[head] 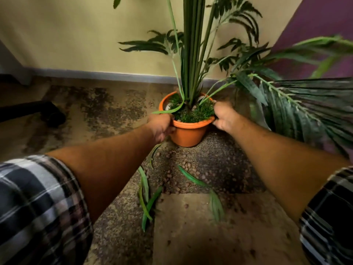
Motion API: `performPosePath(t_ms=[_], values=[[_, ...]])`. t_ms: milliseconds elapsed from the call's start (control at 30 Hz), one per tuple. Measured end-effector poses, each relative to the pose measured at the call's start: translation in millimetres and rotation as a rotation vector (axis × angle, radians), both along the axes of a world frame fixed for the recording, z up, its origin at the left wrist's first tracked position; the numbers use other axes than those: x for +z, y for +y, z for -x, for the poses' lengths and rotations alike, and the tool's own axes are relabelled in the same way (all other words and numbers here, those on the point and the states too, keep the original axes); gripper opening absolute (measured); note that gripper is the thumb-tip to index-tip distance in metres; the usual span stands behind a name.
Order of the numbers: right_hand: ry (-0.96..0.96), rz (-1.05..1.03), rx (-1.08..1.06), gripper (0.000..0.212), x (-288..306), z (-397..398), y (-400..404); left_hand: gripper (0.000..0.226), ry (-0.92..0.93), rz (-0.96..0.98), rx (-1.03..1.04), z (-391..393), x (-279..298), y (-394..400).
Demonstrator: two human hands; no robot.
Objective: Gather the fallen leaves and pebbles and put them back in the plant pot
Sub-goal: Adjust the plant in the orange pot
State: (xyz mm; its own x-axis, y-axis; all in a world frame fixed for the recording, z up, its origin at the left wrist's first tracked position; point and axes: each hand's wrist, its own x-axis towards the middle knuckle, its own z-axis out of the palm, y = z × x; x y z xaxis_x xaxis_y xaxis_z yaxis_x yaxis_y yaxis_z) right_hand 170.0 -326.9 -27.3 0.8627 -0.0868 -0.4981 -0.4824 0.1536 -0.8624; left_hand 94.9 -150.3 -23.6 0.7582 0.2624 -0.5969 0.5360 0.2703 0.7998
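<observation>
Both hands grip the orange plant pot [188, 133] by its rim: the left hand [161, 128] clasps the left side, fingers curled under the lip, and the right hand [225, 116] closes on the right edge. The pot stands upright on the speckled floor [118, 232] near the yellow wall [76, 35], with tall green stems [193, 54] rising from it. Fallen leaves [146, 201] lie on the floor between the forearms, one [192, 176] just in front of the pot, among small brownish pebbles [186, 166], blurred but probably clay balls. Plaid sleeves [38, 207] cover the upper arms.
</observation>
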Motion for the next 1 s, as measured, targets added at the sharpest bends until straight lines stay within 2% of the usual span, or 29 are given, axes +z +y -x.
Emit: performPosePath(t_ms=[67,400,500,667,733,833,867,933,1000], values=[[0.000,-0.011,0.002,0.030,-3.5,-6.0,1.4,0.017,-0.007,0.011,0.021,-1.9,-1.0,1.2],[-0.058,0.027,-0.076,0.024,20.0,-9.8,25.2,0.012,-0.070,0.026,0.024,-27.7,0.8,27.0],[-0.024,0.043,-0.050,0.031,3.7,-10.3,28.9,0.014,-0.056,0.029,0.011,-26.9,-8.4,34.5],[0.015,0.072,-0.090,0.029,-3.9,-10.7,33.3,0.012,-0.029,0.029,-0.053,-29.3,-15.7,45.5],[0.048,0.065,-0.094,0.037,-3.5,-10.6,31.2,0.013,-0.024,0.030,-0.093,-28.6,-14.3,47.7],[0.088,0.038,-0.043,0.047,-7.9,-10.1,23.1,0.007,-0.042,0.034,-0.112,-23.9,-14.8,51.6],[0.099,0.030,-0.021,0.047,-7.9,-8.4,20.4,0.006,-0.055,0.033,-0.132,-20.5,-14.2,52.5],[0.109,0.061,0.032,0.042,-6.3,-3.0,15.1,0.019,-0.075,-0.027,-0.186,-15.1,-16.5,55.9],[0.119,0.183,0.101,0.035,-6.6,6.2,9.8,0.017,-0.082,-0.112,-0.228,-7.7,-20.1,61.0]])
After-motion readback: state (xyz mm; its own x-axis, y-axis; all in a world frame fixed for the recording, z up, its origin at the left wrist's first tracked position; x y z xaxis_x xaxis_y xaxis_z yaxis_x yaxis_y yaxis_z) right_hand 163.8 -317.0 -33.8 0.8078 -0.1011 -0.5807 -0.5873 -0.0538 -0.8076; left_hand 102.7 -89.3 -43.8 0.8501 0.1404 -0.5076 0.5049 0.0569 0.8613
